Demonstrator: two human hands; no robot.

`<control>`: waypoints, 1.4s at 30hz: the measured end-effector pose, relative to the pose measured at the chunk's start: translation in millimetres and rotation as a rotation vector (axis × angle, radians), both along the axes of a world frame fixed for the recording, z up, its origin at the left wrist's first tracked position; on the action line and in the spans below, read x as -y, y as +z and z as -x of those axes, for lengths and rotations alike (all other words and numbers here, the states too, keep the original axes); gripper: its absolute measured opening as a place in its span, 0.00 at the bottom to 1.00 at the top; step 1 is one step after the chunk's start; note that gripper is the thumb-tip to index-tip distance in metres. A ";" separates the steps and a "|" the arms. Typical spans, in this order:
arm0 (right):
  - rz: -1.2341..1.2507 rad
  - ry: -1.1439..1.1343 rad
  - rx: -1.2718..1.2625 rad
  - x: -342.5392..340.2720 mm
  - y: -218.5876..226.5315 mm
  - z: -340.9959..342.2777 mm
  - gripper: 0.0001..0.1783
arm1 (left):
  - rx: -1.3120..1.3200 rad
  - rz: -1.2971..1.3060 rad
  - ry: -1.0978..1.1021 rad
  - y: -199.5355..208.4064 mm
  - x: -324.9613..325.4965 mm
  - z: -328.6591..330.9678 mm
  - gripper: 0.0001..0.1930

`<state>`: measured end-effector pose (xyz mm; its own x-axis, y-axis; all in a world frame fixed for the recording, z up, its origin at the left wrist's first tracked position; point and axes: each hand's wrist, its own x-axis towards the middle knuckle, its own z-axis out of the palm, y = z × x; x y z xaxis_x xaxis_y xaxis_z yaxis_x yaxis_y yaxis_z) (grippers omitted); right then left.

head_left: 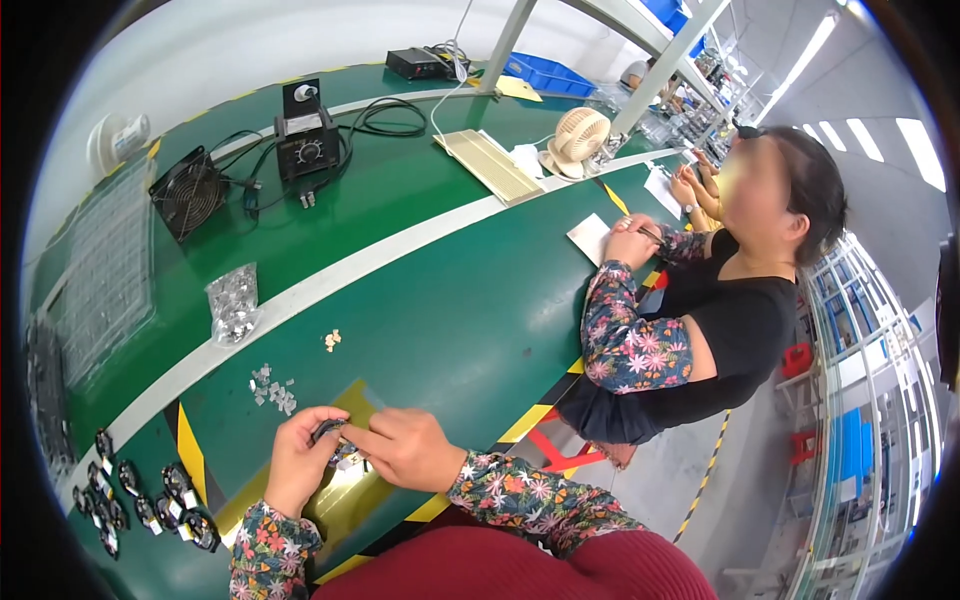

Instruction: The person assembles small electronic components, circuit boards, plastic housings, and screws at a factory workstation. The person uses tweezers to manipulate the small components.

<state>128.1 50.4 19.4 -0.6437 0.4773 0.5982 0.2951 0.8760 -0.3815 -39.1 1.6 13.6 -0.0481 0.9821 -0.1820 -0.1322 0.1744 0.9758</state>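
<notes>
My left hand (303, 448) grips a small dark curved part (327, 429) between thumb and fingers. The fingers of my right hand (408, 450) are closed against the same part from the other side, hiding much of it. Both hands are above a shiny yellow-green sheet (338, 512) at the table's near edge. Just beyond them lie a scatter of small grey metal pieces (272, 390) and a little heap of tan pieces (332, 341). To the left, several black round parts with white tags (180, 485) lie in a loose group.
A clear bag of small metal parts (233, 305) lies past the grey pieces. Farther back are a black fan (190, 192), a black control box with a dial (307, 150) and a beige fan (578, 140). A co-worker (740, 300) sits at my right.
</notes>
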 end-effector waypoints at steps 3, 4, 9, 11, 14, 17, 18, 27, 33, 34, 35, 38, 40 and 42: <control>0.008 0.007 0.001 1.1 -2.2 3.0 0.18 | 0.020 -0.005 0.017 -3.5 2.3 3.7 0.09; 0.014 0.019 -0.004 1.3 -1.8 4.4 0.18 | 0.014 0.001 0.029 -3.7 3.1 4.8 0.09; -0.004 -0.010 0.064 1.7 8.4 3.2 0.16 | 0.076 -0.012 0.024 -4.1 1.2 4.2 0.09; -0.020 -0.043 0.064 1.3 1.8 1.9 0.16 | 0.073 -0.068 0.000 -0.8 -0.9 0.9 0.10; -0.002 0.000 0.068 0.7 2.8 1.6 0.15 | 0.061 -0.026 -0.016 4.7 1.0 1.0 0.10; 0.020 0.009 0.072 2.1 3.6 6.6 0.14 | 0.123 0.021 -0.013 -7.3 1.6 4.7 0.10; 0.043 0.012 0.074 3.1 5.1 7.4 0.14 | 0.121 -0.003 -0.003 -9.1 2.2 4.8 0.09; 0.288 -0.005 -0.054 3.0 0.1 4.5 0.18 | 0.088 -0.124 0.004 -11.4 1.3 0.2 0.07; 0.548 0.049 -0.153 1.4 0.1 2.0 0.20 | 0.042 -0.152 0.064 -6.7 1.8 -8.0 0.08; 0.540 0.035 -0.147 2.1 2.0 2.8 0.19 | 0.048 -0.173 0.080 -7.0 3.7 -8.5 0.08; 0.534 0.030 -0.138 2.3 5.1 2.3 0.17 | 0.042 -0.227 0.047 -10.8 5.5 -7.3 0.09; 0.547 -0.076 -0.091 -10.1 5.2 -7.8 0.13 | -0.113 -0.223 0.001 4.6 11.9 -7.6 0.26; 0.450 -0.271 -0.062 -30.1 7.5 -32.9 0.12 | -0.367 -0.291 0.000 36.9 17.3 -2.8 0.27; 0.252 -0.388 -0.035 -53.5 6.3 -63.1 0.12 | -0.622 -0.361 -0.033 57.5 30.7 14.9 0.25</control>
<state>191.2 103.9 25.7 -0.3701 0.8123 0.4508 0.5659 0.5820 -0.5840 -54.0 -29.1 71.1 -0.0064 0.9785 0.2060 0.4666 -0.1793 0.8661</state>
